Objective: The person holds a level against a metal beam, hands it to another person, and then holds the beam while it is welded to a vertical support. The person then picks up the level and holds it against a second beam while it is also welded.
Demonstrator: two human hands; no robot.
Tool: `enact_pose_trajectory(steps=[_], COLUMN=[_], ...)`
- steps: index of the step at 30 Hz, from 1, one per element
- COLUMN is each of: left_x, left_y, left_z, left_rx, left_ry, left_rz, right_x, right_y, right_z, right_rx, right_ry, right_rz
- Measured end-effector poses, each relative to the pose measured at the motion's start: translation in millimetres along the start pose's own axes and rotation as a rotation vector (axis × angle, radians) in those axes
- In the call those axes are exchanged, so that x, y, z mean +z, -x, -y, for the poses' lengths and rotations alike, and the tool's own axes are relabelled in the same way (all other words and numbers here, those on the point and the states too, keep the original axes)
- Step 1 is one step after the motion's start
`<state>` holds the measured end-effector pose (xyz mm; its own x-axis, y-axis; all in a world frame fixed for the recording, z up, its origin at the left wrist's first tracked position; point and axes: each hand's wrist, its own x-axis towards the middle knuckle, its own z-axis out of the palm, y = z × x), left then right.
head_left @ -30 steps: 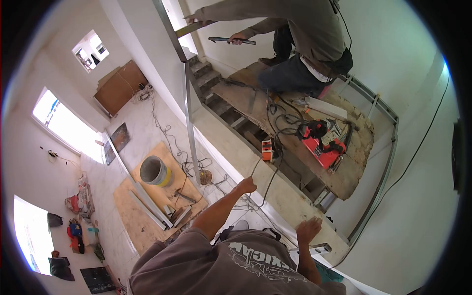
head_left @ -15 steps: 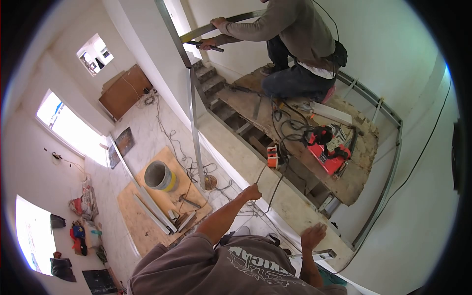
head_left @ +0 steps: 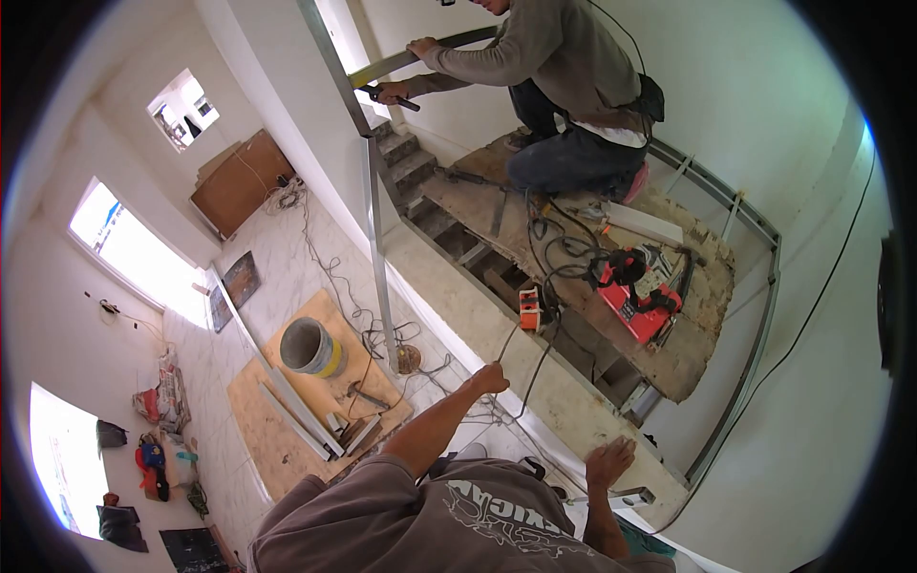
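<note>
Left of the ledge (head_left: 564, 411): plywood sheet (head_left: 258, 430) flat on the floor, probably there to protect the tile. Metal tubes (head_left: 298, 420) lie lengthwise on it, bucket (head_left: 310, 349) upright beside them, hammer (head_left: 367, 395) on its side near the short offcuts; looks like stock and tools grouped for easy reach. Steel post (head_left: 375, 258) stands along the ledge's left side. Beyond the ledge's far end, co-worker kneels on the wooden platform (head_left: 693, 358), one hand on the rail (head_left: 387, 67), likely to steady it, the other holding a dark hand tool (head_left: 409, 104) close to the rail-post joint. Left hand (head_left: 493, 378) is over the ledge's left edge, grip narrow, curled on a thin cord (head_left: 509, 344) by the look of it, probably to control slack; fingers hide the contact. Cord runs up from there toward the orange box (head_left: 529, 310) at the ledge's right side. Right hand (head_left: 611, 462) rests on the near part of the ledge, grip wide, fingers spread, nothing visible in it; reads as bracing. Red tool case (head_left: 638, 320) sits on the platform right of the ledge, black cable coiled next to it. Metal bar (head_left: 632, 498) is just below the right hand, near end of the ledge.
</note>
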<state>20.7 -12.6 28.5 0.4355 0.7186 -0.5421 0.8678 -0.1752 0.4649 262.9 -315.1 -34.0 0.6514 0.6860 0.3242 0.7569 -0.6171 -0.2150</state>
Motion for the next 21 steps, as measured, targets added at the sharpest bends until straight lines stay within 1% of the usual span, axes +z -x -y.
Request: enact_pose_trajectory(steps=[13,16,21], left_x=[-4.8,-5.4,-0.2], left_y=[2.4,-1.4,-8.6], left_z=[-5.4,-2.9,2.4], left_rx=[0.017,0.006,0.008], left_ry=[-0.02,-0.023,-0.032], left_rz=[-0.008,0.076,0.073], right_x=[0.9,1.2,-0.8], right_y=[0.3,-0.4,-0.9], right_z=[-0.5,-0.2,1.3], right_rx=[0.032,0.034,0.048], right_ry=[-0.011,-0.006,-0.003], right_rz=[0.035,0.042,0.046])
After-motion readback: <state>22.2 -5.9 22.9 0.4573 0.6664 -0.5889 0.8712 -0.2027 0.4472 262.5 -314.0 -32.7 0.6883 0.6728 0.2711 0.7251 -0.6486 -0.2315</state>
